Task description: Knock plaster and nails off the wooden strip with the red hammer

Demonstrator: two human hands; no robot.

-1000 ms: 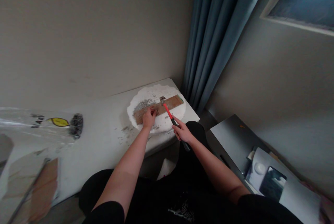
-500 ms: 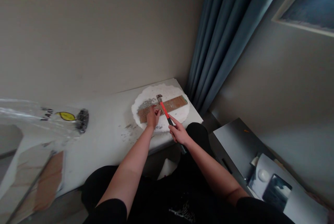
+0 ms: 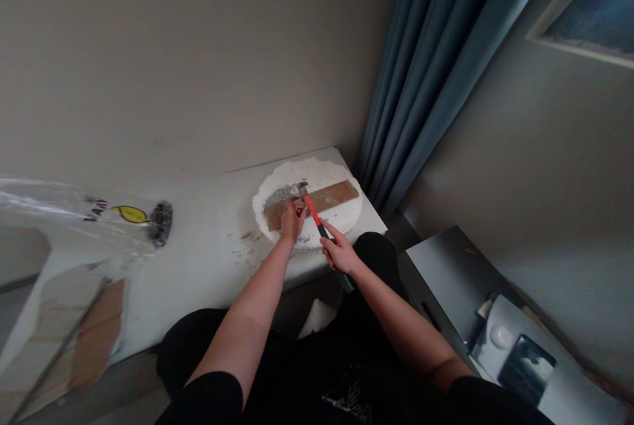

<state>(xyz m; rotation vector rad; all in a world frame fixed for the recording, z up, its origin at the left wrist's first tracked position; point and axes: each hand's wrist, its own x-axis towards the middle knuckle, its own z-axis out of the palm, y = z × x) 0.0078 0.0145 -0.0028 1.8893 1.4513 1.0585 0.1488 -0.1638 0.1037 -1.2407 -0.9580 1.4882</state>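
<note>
A hammer with a red and black handle is gripped in my right hand, its metal head over a wooden board. The board lies slantwise on a white scalloped mat. My left hand is on the board just left of the hammer head, thumb and fingers pinched together. Whatever the pinch holds is too small to name. Dark grey crumbs are scattered on the mat behind my left hand and over the board's left end.
The mat rests on a white table, with more crumbs beside it. On the left lie a clear plastic bag with dark grey material and a brown cardboard piece. A grey cabinet stands at right, near a blue curtain.
The view has shifted slightly. The hammer head sits a touch lower against the board, close to my left fingers. Both hands keep their grips.
</note>
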